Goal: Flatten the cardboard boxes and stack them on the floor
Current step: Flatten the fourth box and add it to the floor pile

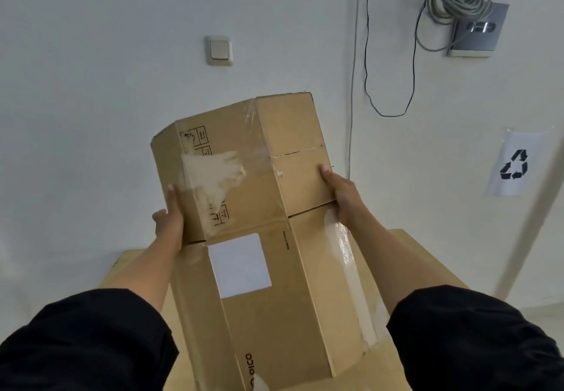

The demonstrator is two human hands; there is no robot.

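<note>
I hold a brown cardboard box (pixel 259 238) up in front of me, its flaps folded out and its walls partly collapsed. A white label and torn tape mark its upper face. My left hand (pixel 169 218) grips the box's left edge, fingers stretched up along the side. On the right edge, my right hand (pixel 340 191) lies with straight fingers along the flap and wall. Both arms wear black sleeves.
Beneath the box lies flat cardboard (pixel 406 256) on a low surface. Behind it is a white wall with a light switch (pixel 220 50), a grey wall box with coiled cable (pixel 464 3), hanging black wires (pixel 390 110) and a recycling sign (pixel 515 165).
</note>
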